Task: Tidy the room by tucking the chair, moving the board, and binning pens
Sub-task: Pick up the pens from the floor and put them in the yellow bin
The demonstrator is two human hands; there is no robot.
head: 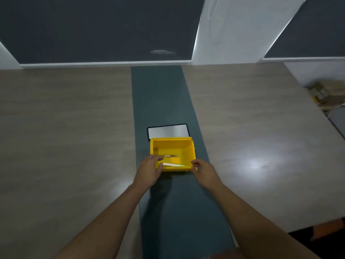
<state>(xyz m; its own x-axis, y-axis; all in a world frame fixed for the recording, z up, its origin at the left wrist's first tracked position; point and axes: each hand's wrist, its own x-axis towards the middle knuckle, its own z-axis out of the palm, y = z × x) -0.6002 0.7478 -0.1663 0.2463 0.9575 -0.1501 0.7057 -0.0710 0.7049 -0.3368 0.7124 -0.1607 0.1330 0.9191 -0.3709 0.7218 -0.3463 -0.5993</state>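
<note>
Your left hand (150, 168) is cupped on the near left corner of the yellow bin (172, 153), fingers curled over its rim and thumb against the outer wall, so it has hold of the bin. Your right hand (202, 168) is at the near right corner with fingers bent and partly open; it touches or nearly touches the wall, and you cannot tell from here whether it grips. Two pens lie inside: a dark-tipped pen (170, 156) towards the middle and a white pen (173, 165) along the near wall, so the binning looks done, as far as the view shows, with no loose pens on the table. The board (168, 131) lies flat just behind the bin, its near edge hidden by the bin's far wall; whether that is its proper place is unclear. No chair is in view, so that step cannot be judged. The bin and board sit on a dark green strip (160, 94) running down the middle of a pale wood-grain table (65, 128), glossy enough to throw a bright glare on your right. Beyond is a dark wall with a white pillar (224, 30), and some cardboard clutter (326, 94) lies past the table's far right edge.
</note>
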